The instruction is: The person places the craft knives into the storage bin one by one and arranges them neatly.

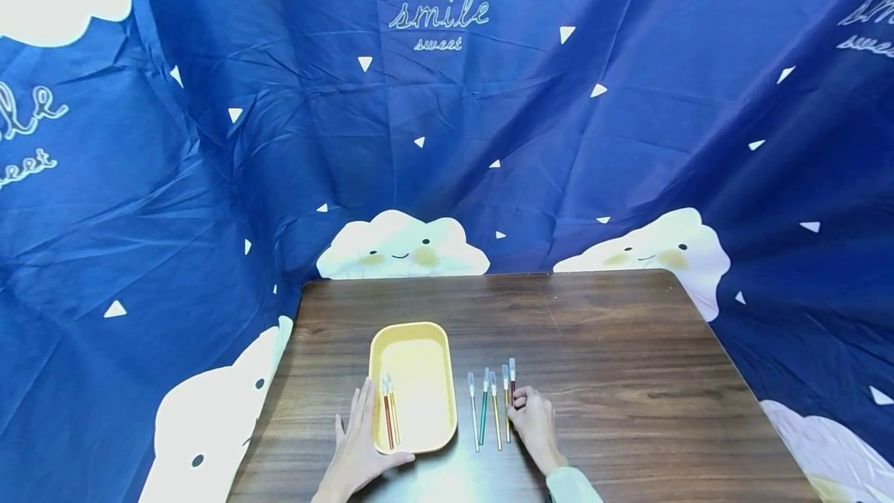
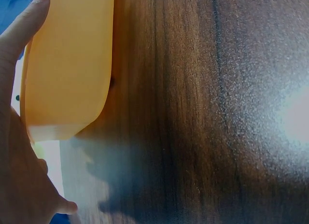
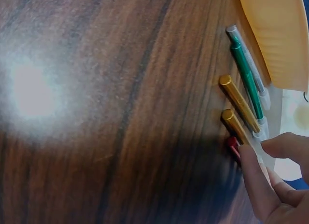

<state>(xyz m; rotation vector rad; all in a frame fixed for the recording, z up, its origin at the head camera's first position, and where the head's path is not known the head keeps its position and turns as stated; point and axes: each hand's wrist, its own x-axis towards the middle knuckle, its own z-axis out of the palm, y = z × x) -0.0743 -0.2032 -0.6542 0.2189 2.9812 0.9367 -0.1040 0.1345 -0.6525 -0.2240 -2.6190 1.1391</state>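
Note:
My left hand (image 1: 355, 452) lies spread with straight fingers against the left side of a yellow tray (image 1: 450, 398), its thumb at the near edge. The left wrist view shows this hand (image 2: 19, 151) beside the tray's outer wall (image 2: 70, 60). Inside the tray lie a red pen (image 1: 388, 418) and a gold one (image 1: 394, 414). A silver pen (image 3: 248, 62), a green pen (image 3: 247, 79) and a gold pen (image 3: 239, 102) lie on the table. My right hand (image 1: 536, 425) is at another gold pen (image 3: 233, 123) and a red pen (image 3: 233, 145), finger and thumb apart around the gold one.
A brown wooden table (image 1: 628, 371) carries everything. Behind it and at its sides hangs a blue cloth (image 1: 489, 115) with white clouds and triangles. The loose pens lie just right of the tray, their clear caps pointing toward the far side.

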